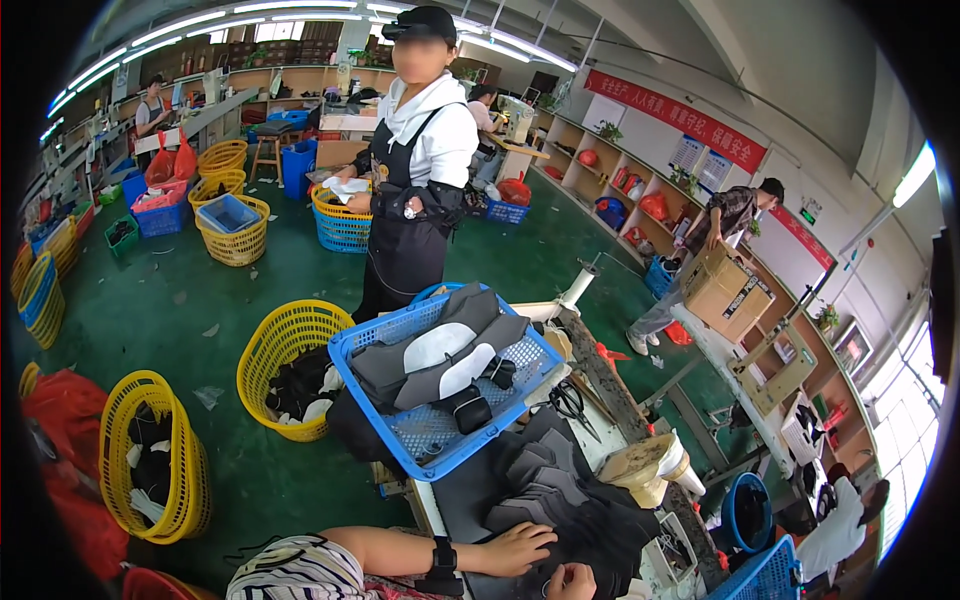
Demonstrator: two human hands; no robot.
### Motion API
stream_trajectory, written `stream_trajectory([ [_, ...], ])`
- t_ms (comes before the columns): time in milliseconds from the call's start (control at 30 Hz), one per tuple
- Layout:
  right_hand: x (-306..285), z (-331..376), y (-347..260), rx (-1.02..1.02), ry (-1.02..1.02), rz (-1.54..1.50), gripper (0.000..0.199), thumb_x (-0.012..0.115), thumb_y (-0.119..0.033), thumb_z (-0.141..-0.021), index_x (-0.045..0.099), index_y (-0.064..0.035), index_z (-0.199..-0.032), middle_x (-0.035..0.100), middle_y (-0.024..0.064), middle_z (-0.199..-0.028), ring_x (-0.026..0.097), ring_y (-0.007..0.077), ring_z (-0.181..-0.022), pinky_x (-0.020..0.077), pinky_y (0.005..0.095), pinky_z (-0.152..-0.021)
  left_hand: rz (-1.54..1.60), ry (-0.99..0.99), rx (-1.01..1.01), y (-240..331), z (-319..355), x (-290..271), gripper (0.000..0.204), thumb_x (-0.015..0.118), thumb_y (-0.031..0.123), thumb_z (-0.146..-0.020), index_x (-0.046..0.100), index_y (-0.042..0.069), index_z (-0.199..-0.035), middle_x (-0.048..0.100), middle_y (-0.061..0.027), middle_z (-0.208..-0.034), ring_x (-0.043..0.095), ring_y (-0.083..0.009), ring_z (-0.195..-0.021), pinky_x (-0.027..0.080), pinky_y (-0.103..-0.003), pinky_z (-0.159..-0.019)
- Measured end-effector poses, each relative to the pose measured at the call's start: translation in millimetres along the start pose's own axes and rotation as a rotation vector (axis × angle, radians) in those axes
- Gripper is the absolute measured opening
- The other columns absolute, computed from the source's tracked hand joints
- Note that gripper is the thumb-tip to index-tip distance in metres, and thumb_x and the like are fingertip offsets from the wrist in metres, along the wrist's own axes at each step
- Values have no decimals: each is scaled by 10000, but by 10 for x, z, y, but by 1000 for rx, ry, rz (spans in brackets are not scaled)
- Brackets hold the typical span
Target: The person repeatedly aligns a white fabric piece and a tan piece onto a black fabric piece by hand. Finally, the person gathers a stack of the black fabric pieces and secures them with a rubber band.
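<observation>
Sitting farthest left, red bags (65, 415) lie beside a tall yellow basket (193, 480) with black and white pieces inside; right of it, a second yellow basket (280, 325) holds similar pieces; behind, a co-worker (435, 140) in a white top and dark apron stands facing this way. Next comes the blue basket (425, 432), tilted in view at the table's end, with dark grey and white shaped pieces (445, 350) stacked in it. Below it, the left hand (520, 550), a black band (442, 560) on its wrist, rests palm down with fingers extended and loosely apart, touching the layered black pieces (545, 470) spread on the table; the right hand (572, 582) is just beside it, fingers curled, cut off by the lower edge, so I cannot tell whether it grips anything; what look like scissors (568, 400) lie above the pile. Farther right, a blue bucket (748, 510) stands near the table; beyond, another person holds a cardboard box (725, 290).
</observation>
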State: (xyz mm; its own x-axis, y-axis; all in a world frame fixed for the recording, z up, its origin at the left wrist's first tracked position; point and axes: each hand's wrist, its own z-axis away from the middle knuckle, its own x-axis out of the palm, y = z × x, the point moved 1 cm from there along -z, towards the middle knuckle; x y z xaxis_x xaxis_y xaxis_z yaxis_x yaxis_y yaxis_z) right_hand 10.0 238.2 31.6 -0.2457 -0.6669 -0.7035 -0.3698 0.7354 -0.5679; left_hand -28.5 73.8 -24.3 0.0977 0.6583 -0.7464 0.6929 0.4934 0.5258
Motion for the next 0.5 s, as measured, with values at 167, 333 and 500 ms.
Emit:
stream_trajectory([
  [167, 23, -65, 68, -36, 79, -10, 135, 628, -147, -857, 619, -23, -805, 619, 159, -763, 572, 308, -674, 468, 399, -621, 44, 123, 28, 52, 2, -119, 185, 635, 130, -809, 632, 23, -960, 525, -141, -1246, 467, -272, -1216, 383, -402, -983],
  [333, -209, -171, 43, 799, 113, -1483, 242, 602, -167, -869, 508, -94, -658, 483, 45, -629, 426, 164, -572, 348, 305, -510, 2016, 358, -527, -77, -113, -302, 243, 560, 208, -907, 524, 35, -741, 478, -24, -691, 474, -119, -644, 369, -253, -622],
  [500, -490, -283, 210, 675, 284, -2270, 368, 578, -208, -885, 374, -143, -586, 325, -4, -567, 280, 129, -535, 233, 271, -478, 2962, 311, -174, 21, -327, -871, 398, 530, 273, -925, 362, 74, -624, 227, 21, -548, 250, -89, -459, 227, -239, -492],
])
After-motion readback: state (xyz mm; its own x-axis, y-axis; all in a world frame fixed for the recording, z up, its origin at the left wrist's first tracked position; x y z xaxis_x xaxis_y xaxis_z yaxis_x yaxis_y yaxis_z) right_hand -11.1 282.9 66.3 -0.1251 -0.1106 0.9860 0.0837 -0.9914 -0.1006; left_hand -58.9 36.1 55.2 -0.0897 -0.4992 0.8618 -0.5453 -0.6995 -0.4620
